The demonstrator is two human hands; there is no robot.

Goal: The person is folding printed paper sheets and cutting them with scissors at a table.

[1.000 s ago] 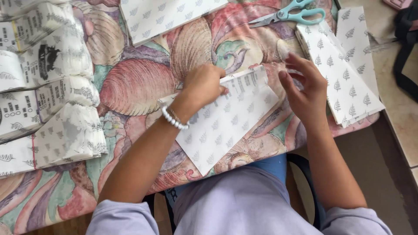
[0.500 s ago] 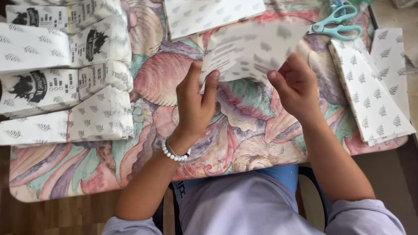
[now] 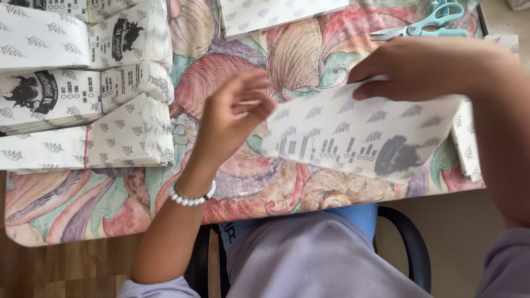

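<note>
Shell-patterned tablecloth (image 3: 237, 182) carries bag stacks (image 3: 83, 83) and scissors (image 3: 425, 26); right hand (image 3: 425, 66) pinches paper bag (image 3: 359, 138), left hand (image 3: 234, 113) open.

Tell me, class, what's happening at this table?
A seated person holds a printed paper bag above the shell-patterned tablecloth. The right hand grips its top edge; the left hand is open beside its left end. Stacks of similar bags lie to the left, scissors at the far right.

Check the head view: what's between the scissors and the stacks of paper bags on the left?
Head view: bare shell-print tablecloth between the scissors and the bag stacks, plus a white printed sheet at the top edge.
</note>
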